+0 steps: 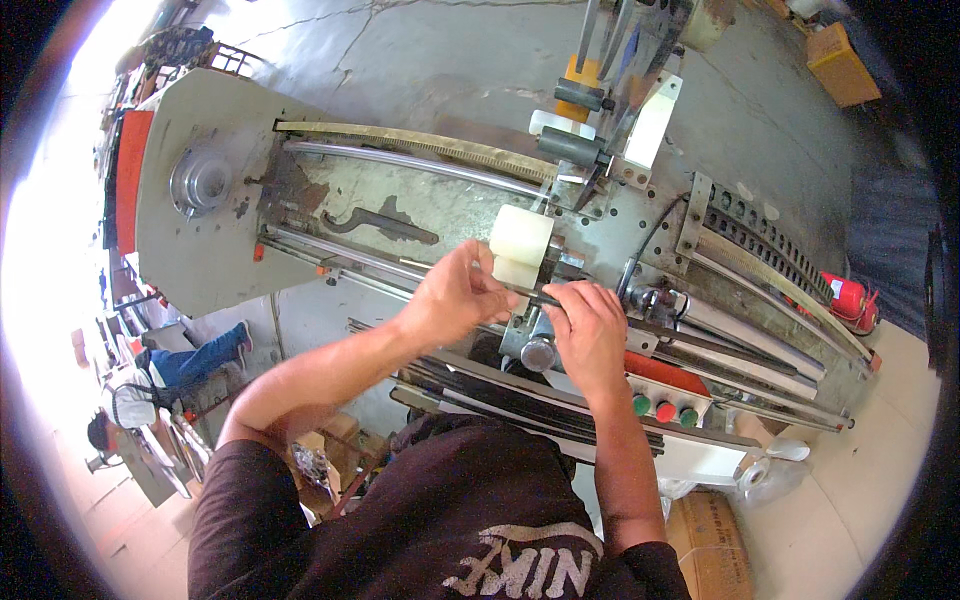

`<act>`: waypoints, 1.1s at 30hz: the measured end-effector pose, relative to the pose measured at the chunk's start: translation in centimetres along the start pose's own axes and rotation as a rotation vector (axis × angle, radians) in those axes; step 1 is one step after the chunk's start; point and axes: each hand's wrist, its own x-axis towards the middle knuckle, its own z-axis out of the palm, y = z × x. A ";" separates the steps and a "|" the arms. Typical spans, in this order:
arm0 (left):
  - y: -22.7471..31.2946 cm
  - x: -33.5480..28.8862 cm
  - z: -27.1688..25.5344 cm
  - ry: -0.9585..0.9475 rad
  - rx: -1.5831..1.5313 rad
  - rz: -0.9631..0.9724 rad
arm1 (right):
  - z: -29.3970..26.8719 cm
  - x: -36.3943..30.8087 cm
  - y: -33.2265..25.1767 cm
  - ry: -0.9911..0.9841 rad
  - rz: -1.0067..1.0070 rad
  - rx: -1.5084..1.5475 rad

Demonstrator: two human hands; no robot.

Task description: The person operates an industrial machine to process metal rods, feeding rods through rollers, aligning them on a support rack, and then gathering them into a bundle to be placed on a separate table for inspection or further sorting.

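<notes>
Above the near side of a long machine, my right hand (590,325) is closed, thumb and fingers pinching a thin dark rod (541,298) whose end points left. My left hand (462,298) meets it there, fingertips pinched close to that end; what they hold is too small to tell. Just beyond both hands sit two cream-coloured rollers (522,236), one behind the other. A round metal knob (538,354) shows below the fingers. On the machine bed lies a dark hook spanner (380,222), to the left of the rollers.
A red panel with green and red push buttons (665,410) is near my right forearm. Long dark rods (470,385) lie along the near edge. Rails and a toothed rack (400,138) run along the bed. A fire extinguisher (850,302) stands right; another person (150,385) is far left.
</notes>
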 end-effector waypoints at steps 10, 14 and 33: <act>-3.1 -2.3 2.7 0.365 0.480 0.362 | -1.1 0.4 -0.7 0.015 -0.021 0.024; -3.5 -2.2 1.7 0.378 0.961 0.583 | -1.3 0.3 -0.6 0.036 -0.049 0.031; 3.8 2.0 -1.8 -0.245 0.946 0.251 | -0.4 -0.1 -0.6 0.149 -0.086 0.008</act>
